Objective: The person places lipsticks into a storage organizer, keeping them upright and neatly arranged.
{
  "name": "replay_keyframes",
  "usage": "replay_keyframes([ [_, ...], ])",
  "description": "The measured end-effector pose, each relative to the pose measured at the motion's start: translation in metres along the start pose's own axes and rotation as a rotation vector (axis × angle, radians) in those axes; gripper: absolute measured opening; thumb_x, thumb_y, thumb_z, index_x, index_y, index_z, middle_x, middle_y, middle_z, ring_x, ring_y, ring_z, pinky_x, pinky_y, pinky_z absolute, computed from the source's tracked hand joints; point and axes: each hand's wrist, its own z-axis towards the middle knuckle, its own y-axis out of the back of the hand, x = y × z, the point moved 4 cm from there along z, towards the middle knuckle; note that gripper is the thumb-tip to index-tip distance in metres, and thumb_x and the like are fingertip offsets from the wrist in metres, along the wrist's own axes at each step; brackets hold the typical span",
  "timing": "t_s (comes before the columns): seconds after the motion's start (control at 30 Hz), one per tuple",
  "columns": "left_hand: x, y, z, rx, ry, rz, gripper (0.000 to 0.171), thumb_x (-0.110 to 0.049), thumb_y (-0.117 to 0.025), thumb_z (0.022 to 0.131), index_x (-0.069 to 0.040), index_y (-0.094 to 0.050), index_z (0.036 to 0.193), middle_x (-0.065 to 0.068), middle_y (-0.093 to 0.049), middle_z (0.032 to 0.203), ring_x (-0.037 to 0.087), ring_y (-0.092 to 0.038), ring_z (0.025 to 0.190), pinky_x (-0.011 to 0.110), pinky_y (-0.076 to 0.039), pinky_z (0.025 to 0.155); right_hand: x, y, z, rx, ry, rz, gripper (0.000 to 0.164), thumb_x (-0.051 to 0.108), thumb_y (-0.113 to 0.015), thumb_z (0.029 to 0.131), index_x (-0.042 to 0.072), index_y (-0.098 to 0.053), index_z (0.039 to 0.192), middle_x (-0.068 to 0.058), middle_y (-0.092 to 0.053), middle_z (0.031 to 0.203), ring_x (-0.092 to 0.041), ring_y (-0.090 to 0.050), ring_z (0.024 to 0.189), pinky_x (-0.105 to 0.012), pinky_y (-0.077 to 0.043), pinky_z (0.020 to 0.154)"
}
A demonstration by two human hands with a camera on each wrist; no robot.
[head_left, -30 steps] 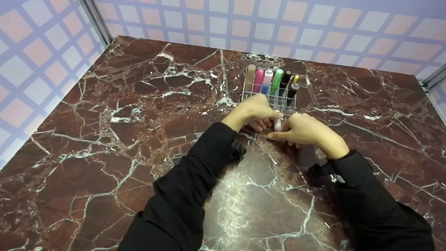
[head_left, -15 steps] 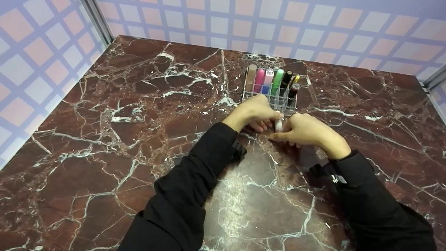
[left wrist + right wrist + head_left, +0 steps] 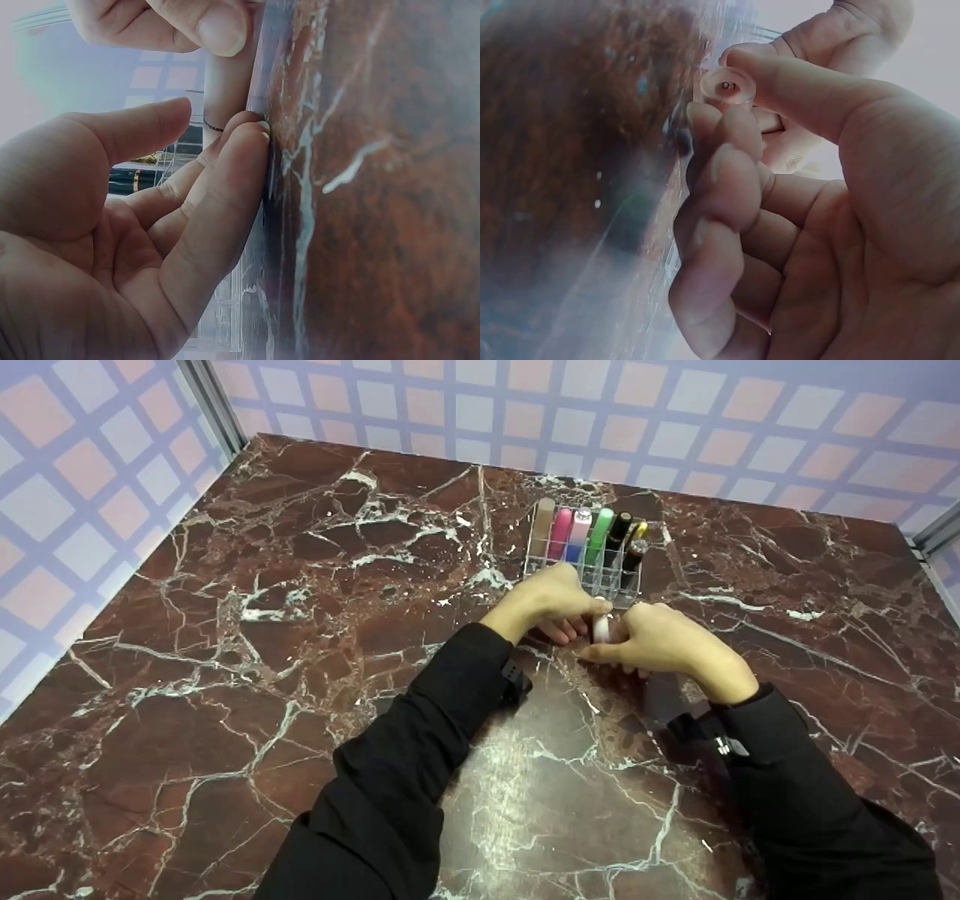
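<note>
A slim pale cosmetic tube (image 3: 601, 628) sits between my two hands, just in front of the clear organizer. My right hand (image 3: 660, 637) pinches its near end; in the right wrist view the tube's round base (image 3: 730, 86) shows small dark markings like "01". A thin dark line crosses the tube (image 3: 227, 82) in the left wrist view, close to my left fingertips. My left hand (image 3: 559, 594) has its thumb and fingers around the far end, which they partly hide.
Behind the hands stands the clear compartmented organizer (image 3: 639, 585), holding a brown tube (image 3: 545, 526), a pink tube (image 3: 561, 531), a green tube (image 3: 600, 534), a black tube (image 3: 618, 534) and others. Beneath is a dark red marbled table (image 3: 300, 720), with checkered panels (image 3: 465, 405) behind.
</note>
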Motion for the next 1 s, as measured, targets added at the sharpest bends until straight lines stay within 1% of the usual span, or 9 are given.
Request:
replay_keyframes([
  [0.23, -0.0009, -0.0007, -0.0001, -0.017, 0.007, 0.018, 0.029, -0.033, -0.067, 0.086, -0.003, -0.066, 0.087, 0.013, -0.066, 0.08, 0.023, -0.066, 0.067, 0.031, -0.057, 0.06, 0.0028, 0.0022, -0.0011, -0.023, 0.024, -0.008, 0.048, 0.054, -0.066, 0.079, 0.008, -0.063, 0.067, -0.003, -0.063, 0.059, -0.025, -0.062, 0.054, -0.031, -0.046, 0.044],
  [0.37, -0.0019, -0.0002, -0.0008, -0.024, 0.011, 0.031, 0.029, -0.032, -0.066, 0.086, -0.003, -0.065, 0.086, 0.014, -0.066, 0.079, 0.023, -0.066, 0.067, 0.031, -0.057, 0.06, 0.0033, 0.003, -0.0018, -0.027, 0.028, -0.016, 0.048, 0.054, -0.066, 0.079, 0.009, -0.063, 0.065, -0.002, -0.063, 0.058, -0.026, -0.062, 0.054, -0.031, -0.046, 0.044],
  [0.53, -0.0036, 0.0014, -0.0029, -0.016, -0.003, 0.04, 0.03, -0.033, -0.066, 0.086, -0.003, -0.065, 0.088, 0.014, -0.066, 0.08, 0.024, -0.066, 0.068, 0.031, -0.057, 0.059, 0.0046, 0.0042, -0.0031, -0.021, 0.025, -0.018, 0.05, 0.057, -0.064, 0.079, 0.01, -0.064, 0.066, -0.003, -0.063, 0.059, -0.025, -0.062, 0.054, -0.031, -0.046, 0.044],
  [0.63, -0.004, 0.0025, -0.0044, -0.008, -0.017, 0.032, 0.031, -0.033, -0.066, 0.087, -0.002, -0.066, 0.088, 0.014, -0.066, 0.081, 0.025, -0.066, 0.07, 0.031, -0.057, 0.059, 0.0058, 0.0049, -0.0041, -0.013, 0.025, -0.01, 0.052, 0.058, -0.063, 0.079, 0.008, -0.064, 0.067, -0.005, -0.064, 0.06, -0.027, -0.062, 0.054, -0.03, -0.045, 0.043],
  [0.77, -0.0051, 0.004, -0.0059, -0.011, -0.033, 0.012, 0.029, -0.033, -0.065, 0.087, -0.003, -0.067, 0.084, 0.014, -0.066, 0.081, 0.024, -0.066, 0.069, 0.031, -0.057, 0.061, 0.0074, 0.0057, -0.0049, -0.022, 0.036, -0.007, 0.052, 0.057, -0.063, 0.08, 0.006, -0.065, 0.069, -0.008, -0.063, 0.061, -0.023, -0.057, 0.049, -0.03, -0.043, 0.042],
  [0.87, -0.0063, 0.0054, -0.0066, -0.012, -0.047, 0.001, 0.029, -0.032, -0.066, 0.087, -0.003, -0.067, 0.082, 0.015, -0.067, 0.08, 0.025, -0.065, 0.067, 0.034, -0.057, 0.062, 0.0088, 0.0069, -0.0057, -0.045, 0.054, -0.02, 0.051, 0.056, -0.063, 0.08, 0.008, -0.064, 0.067, -0.006, -0.063, 0.059, -0.017, -0.053, 0.045, -0.03, -0.042, 0.041],
  [1.0, -0.007, 0.0075, -0.0072, -0.003, -0.063, -0.007, 0.029, -0.031, -0.065, 0.087, -0.003, -0.067, 0.082, 0.016, -0.067, 0.08, 0.025, -0.065, 0.068, 0.036, -0.057, 0.064, 0.0103, 0.0085, -0.0064, -0.055, 0.069, -0.034, 0.052, 0.057, -0.062, 0.081, 0.007, -0.063, 0.066, -0.008, -0.062, 0.059, -0.015, -0.052, 0.043, -0.03, -0.042, 0.041],
])
